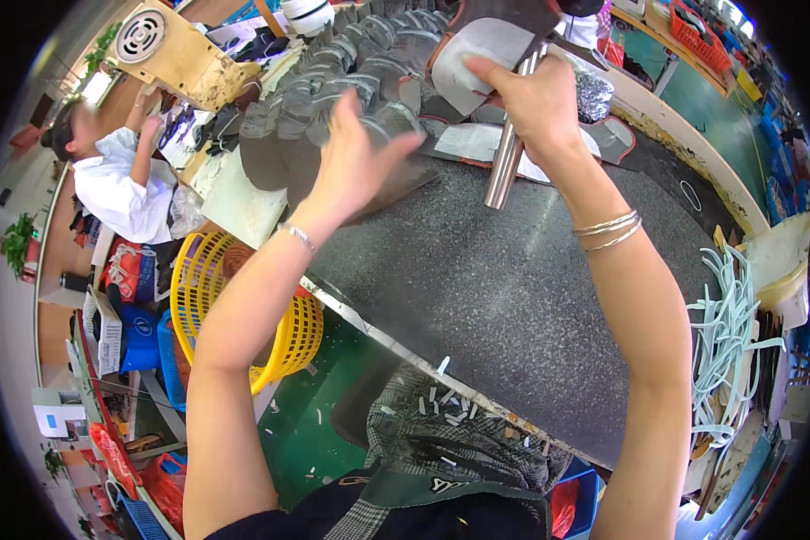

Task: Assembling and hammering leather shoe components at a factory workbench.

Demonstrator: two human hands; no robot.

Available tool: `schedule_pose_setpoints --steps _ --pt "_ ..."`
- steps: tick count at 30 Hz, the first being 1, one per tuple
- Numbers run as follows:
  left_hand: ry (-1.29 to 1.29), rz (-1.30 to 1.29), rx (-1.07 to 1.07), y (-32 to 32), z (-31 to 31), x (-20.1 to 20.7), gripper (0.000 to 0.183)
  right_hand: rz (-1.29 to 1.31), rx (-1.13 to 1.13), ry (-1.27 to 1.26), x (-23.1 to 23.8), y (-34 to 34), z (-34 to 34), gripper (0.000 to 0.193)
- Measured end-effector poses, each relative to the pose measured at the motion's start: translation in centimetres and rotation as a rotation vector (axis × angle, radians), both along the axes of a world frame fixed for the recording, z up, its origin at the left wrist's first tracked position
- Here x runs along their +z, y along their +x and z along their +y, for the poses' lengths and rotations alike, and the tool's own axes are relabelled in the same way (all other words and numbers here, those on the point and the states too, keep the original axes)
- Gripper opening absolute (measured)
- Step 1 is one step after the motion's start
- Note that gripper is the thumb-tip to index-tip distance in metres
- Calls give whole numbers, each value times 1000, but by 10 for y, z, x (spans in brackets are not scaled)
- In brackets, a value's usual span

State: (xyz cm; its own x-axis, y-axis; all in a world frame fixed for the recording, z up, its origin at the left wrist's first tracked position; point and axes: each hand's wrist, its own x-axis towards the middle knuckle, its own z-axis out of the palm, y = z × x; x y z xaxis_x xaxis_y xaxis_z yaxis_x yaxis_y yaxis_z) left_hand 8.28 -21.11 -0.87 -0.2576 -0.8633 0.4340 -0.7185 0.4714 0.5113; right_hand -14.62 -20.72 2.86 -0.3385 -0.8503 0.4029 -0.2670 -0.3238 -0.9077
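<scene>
My right hand point(542, 106) is wrapped round a shiny metal rod point(506, 162), which slants down toward me above the dark speckled tabletop point(513, 297). Its thumb or forefinger reaches out to a dark cut piece with a pale grey patch point(477, 56); whether it grips that piece I cannot tell. My left hand point(355, 162), a little blurred, has its fingers spread and holds nothing. It hovers in front of a heap of dark grey cut pieces with pale edges point(306, 94). Under the rod lies another flat piece with a white patch point(468, 141).
A yellow plastic basket point(299, 337) stands left of the table edge. Pale green strips point(727, 333) hang in a bundle at the right. Across at the left, a person in a white top point(126, 184) works near a beige machine point(184, 54). White scraps point(450, 405) lie on my apron.
</scene>
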Motion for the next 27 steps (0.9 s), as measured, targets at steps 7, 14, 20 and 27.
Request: schedule_pose_setpoints --steps 7,14,20,27 --pt "248 -487 7 38 -4 -17 79 -297 -157 -158 69 -53 102 39" --pt "6 159 -909 -52 73 69 64 -367 -291 212 42 -67 263 37" --pt "1171 -70 -1016 -66 128 64 14 -254 -635 157 25 -73 388 52" --pt "302 -315 -963 -69 131 41 48 78 -554 340 16 -102 445 21"
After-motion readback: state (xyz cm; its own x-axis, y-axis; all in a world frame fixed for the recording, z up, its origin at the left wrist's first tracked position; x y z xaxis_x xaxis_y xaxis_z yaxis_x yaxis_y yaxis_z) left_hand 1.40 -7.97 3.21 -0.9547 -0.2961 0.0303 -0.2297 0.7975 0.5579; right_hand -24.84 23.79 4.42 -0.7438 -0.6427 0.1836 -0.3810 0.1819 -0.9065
